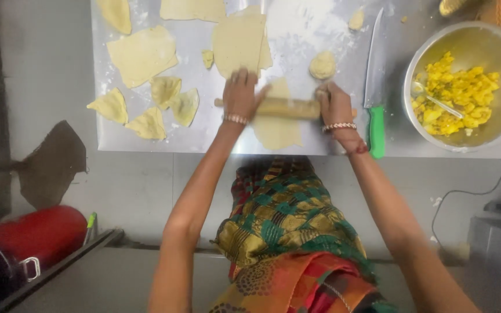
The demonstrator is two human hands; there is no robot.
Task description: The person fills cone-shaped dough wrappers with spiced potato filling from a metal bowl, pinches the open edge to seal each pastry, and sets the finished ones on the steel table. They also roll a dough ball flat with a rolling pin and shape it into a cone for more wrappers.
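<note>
A wooden rolling pin [288, 108] lies across a flattened sheet of pale dough [276, 130] near the front edge of a steel worktop [204, 139]. My left hand [240, 94] presses down on the pin's left end with fingers spread over it. My right hand [334, 104] presses on its right end. Both wrists carry bracelets. A small dough ball [323, 64] sits just beyond my right hand.
Folded triangular dough pockets [146, 110] and flat dough sheets [239, 40] lie left and behind. A knife with a green handle [375, 87] lies on the right beside a steel bowl [471, 139] of yellow filling with a spoon. A red cylinder [36, 235] sits low left.
</note>
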